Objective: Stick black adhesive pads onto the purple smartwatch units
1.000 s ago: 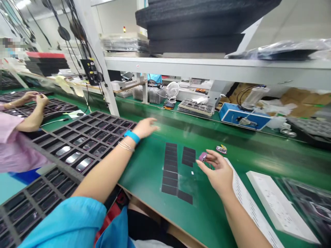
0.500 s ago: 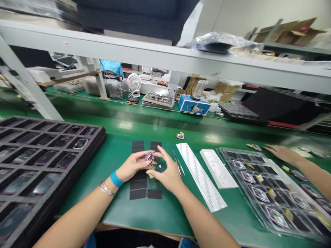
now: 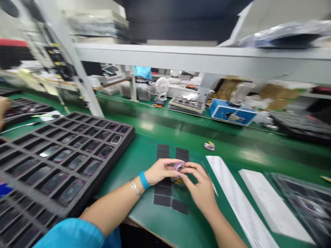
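Note:
My left hand (image 3: 161,172) pinches a small purple-edged electronic part (image 3: 178,166) between thumb and fingers. The fingertips of my right hand (image 3: 200,182) close on the same part from the other side. Its inner side shows metal and dark pieces, blurred in detail. A bit of yellow shows just under it. Black rectangular sheets (image 3: 162,200) lie in two columns on the green table below my hands. Beside my right hand lie tweezers (image 3: 214,186), partly hidden by it. Another small part (image 3: 209,146) with a yellow tab rests farther back.
A black foam tray (image 3: 111,163) with dark purple-rimmed pieces stands at left. To the right lie a white label strip (image 3: 230,193), a white block (image 3: 271,203) and a clear tray (image 3: 305,193). Another person's hand (image 3: 3,108) shows at far left. A shelf beam (image 3: 168,57) crosses above.
The view has swung left, so the foam tray shows more and the clear tray less. My right fingers have moved in from spread to closed on the part.

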The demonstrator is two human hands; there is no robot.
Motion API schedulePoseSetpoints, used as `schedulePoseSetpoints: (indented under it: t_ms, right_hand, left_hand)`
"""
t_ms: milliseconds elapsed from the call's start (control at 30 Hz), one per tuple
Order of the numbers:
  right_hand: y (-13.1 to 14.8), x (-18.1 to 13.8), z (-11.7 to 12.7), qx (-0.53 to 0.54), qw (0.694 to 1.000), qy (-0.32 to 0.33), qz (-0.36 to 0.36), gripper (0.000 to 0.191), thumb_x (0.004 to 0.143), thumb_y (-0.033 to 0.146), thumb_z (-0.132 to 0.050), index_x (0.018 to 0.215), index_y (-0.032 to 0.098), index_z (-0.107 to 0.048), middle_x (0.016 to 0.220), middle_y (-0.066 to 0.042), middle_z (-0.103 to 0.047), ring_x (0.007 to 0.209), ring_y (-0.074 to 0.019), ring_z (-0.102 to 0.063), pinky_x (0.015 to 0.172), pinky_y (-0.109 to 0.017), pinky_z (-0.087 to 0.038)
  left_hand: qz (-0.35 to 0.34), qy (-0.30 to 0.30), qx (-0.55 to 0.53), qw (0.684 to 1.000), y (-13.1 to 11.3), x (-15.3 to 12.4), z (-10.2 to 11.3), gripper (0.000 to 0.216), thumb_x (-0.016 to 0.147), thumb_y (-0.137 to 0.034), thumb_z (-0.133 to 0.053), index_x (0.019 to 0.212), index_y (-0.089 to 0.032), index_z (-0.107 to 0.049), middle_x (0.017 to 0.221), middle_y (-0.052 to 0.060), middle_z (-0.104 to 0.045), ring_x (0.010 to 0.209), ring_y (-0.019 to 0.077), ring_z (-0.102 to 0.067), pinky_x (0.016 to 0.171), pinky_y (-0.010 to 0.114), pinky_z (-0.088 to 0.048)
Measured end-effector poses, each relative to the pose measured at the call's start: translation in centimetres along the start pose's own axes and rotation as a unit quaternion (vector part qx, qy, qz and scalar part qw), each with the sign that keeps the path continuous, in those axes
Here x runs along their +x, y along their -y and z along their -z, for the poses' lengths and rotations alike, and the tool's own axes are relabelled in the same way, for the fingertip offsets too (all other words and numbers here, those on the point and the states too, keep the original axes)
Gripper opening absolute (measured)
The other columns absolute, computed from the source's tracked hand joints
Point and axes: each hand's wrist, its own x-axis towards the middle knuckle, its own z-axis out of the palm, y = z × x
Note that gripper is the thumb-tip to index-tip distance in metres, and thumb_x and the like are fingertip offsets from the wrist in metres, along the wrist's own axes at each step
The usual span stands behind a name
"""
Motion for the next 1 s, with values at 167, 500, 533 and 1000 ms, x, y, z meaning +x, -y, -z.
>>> schedulePoseSetpoints:
  t_ms: [167,500,533,1000]
  right_hand:
    - [-1.0,0.0,-0.3,-0.004,1.0,0.006,0.004,0.018,0.079,0.04,-0.062,0.075,0.024,-0.068,0.09,-0.004,-0.064,0.084,-0.0197,-0.062,0.076,-0.032,-0.049]
    - [-0.2,-0.4,-0.9,-0.015,1.0,0.005,-0.012,0.015,0.081,0.035,-0.059,0.073,0.024,-0.064,0.09,-0.006,-0.063,0.088,-0.0224,-0.06,0.08,-0.038,-0.048]
    - [0.2,-0.4,-0.8,-0.019,1.0,0.008,-0.007,0.014,0.082,0.033,-0.058,0.074,0.024,-0.063,0.09,-0.006,-0.062,0.089,-0.0222,-0.059,0.081,-0.038,-0.048]
    - [-7.5,0.0,15.8,-0.36,0.865,-0.002,-0.349,0.014,0.065,0.018,-0.057,0.063,0.021,-0.071,0.072,-0.008,-0.072,0.069,-0.0257,-0.065,0.064,-0.033,-0.044]
  left_hand:
    - [-0.006,-0.003,-0.01,1.0,0.2,0.0,0.1,0.055,0.055,-0.033,-0.083,0.106,-0.017,-0.069,0.101,0.009,-0.069,0.092,0.0207,-0.063,0.09,0.036,-0.045]
    - [0.019,-0.042,-0.091,0.995,0.5,-0.3,-0.7,0.049,0.053,-0.026,-0.085,0.098,-0.014,-0.071,0.092,0.01,-0.07,0.078,0.0172,-0.064,0.08,0.032,-0.047]
    - [0.024,-0.047,-0.095,0.994,0.3,-0.3,-0.9,0.047,0.054,-0.025,-0.084,0.097,-0.014,-0.071,0.092,0.009,-0.07,0.077,0.0164,-0.064,0.078,0.031,-0.047]
    - [0.097,-0.006,-0.153,0.983,-0.4,-0.3,-0.8,0.044,0.071,-0.009,-0.07,0.113,-0.017,-0.062,0.101,0.007,-0.068,0.088,0.0166,-0.066,0.079,0.025,-0.053]
